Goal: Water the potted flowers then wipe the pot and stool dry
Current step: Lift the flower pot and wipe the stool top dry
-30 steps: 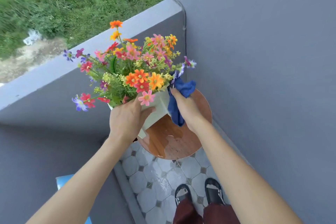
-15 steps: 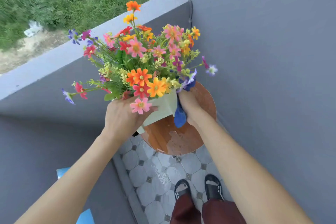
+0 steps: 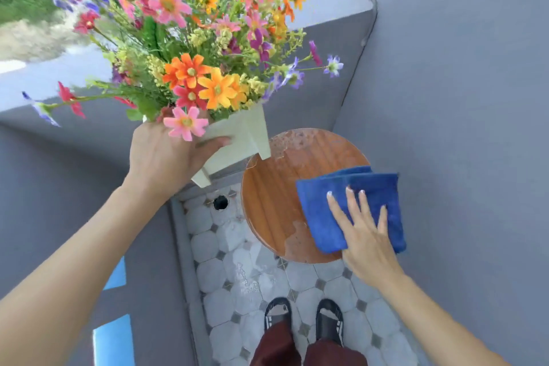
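My left hand (image 3: pixel 166 154) grips the pale green square pot (image 3: pixel 240 140) and holds it in the air, up and to the left of the stool. Colourful flowers (image 3: pixel 193 44) fill the pot and hide its rim. The round wooden stool (image 3: pixel 273 196) stands below, its top bare and wet in patches at the far and near edges. A folded blue cloth (image 3: pixel 350 202) lies on the stool's right side. My right hand (image 3: pixel 362 232) presses flat on the cloth with its fingers spread.
Grey walls (image 3: pixel 460 98) close in on the right and behind the stool, and a low grey parapet (image 3: pixel 332 6) runs at the back. The tiled floor (image 3: pixel 237 276) is wet, with a drain hole (image 3: pixel 220 202) by the stool. My sandalled feet (image 3: pixel 303 321) stand just in front.
The pot has been lifted off the stool and moved up to the left. My right hand has left the pot's side and laid the cloth flat on the stool top.
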